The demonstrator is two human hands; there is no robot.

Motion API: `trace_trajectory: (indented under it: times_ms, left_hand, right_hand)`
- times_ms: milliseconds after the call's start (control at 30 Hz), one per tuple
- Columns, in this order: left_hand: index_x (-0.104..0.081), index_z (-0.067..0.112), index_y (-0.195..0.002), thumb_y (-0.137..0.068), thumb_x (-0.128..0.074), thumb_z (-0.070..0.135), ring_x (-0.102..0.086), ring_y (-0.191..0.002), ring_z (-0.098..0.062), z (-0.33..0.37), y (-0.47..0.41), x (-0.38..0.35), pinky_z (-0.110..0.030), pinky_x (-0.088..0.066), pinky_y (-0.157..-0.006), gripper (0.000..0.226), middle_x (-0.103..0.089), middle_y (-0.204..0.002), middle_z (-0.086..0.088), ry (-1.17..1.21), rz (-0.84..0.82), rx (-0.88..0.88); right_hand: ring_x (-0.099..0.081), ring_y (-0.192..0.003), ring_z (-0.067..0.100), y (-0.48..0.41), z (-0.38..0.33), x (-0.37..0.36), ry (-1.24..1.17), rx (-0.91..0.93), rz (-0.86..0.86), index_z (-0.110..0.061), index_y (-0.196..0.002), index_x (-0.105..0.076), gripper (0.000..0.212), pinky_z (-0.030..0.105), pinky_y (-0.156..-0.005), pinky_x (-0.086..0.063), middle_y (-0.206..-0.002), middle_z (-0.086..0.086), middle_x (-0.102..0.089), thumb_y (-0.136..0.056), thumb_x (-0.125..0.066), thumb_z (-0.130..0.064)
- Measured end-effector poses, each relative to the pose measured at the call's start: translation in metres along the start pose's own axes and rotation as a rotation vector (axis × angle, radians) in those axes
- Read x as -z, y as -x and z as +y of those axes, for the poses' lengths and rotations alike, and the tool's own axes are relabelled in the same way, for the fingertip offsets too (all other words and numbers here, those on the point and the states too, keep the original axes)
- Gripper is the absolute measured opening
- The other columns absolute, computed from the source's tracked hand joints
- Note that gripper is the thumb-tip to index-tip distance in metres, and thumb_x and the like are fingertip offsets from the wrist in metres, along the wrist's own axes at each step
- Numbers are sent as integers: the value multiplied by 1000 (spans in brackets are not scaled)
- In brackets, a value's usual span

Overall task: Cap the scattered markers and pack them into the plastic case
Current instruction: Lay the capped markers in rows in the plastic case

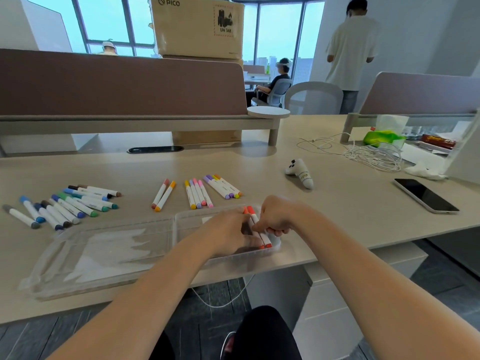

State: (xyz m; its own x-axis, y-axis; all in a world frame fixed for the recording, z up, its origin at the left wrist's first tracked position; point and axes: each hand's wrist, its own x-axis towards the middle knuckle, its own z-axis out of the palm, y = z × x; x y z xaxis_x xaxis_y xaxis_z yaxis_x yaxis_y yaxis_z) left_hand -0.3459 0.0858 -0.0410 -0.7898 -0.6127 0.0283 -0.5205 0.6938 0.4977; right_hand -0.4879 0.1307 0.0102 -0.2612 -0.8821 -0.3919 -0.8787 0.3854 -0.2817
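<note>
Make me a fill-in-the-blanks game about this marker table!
1. The left hand and right hand hold markers in the ___ half of the open plastic case.
2. Of all the groups laid out, the blue and green markers lie farthest to the ___.
3. The cardboard box up on the divider is printed with the word ___.

Missing words: right, left, PICO.

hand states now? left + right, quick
Left hand: on the red markers in the plastic case; whether it grips them cannot be told.
Right hand: fingers curled, pinching the red markers.
</note>
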Motion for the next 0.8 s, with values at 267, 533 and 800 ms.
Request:
trace_trajectory:
  times_ms: [267, 533, 800]
  left_hand:
    - [-61, 32, -95, -83, -69, 53, -59, -85, -15, 6, 2, 6, -32, -49, -78, 26, -64, -89, 10, -8, -40, 61]
    - [-58, 24, -132, -96, -58, 38, -57, -110, -14, -17, 26, 51, -23, -46, -79, 38, -58, -131, 6, 91, 211, 224]
    - [-65, 12, -90, -100, -44, 30, -59, -85, -20, -84, 57, 115, -35, -48, -75, 29, -63, -88, -5, 45, 443, 477]
  right_hand:
    - [-55, -63, 21, -7, -5, 2, 84, -3, 8, -5, -80, -66, 33, 28, -62, -47, -70, 8, -62, -89, -70, -36]
    - [-49, -49, 20, -21, -26, 2, 40, 49, 243, -8, -67, -61, 31, 26, -55, -41, -58, 7, -59, -85, -68, -33]
    - [-65, -78, 31, -62, -130, -21, -92, 229, 252, -6, -74, -60, 20, 38, -78, -58, -73, 12, -63, -79, -64, -25]
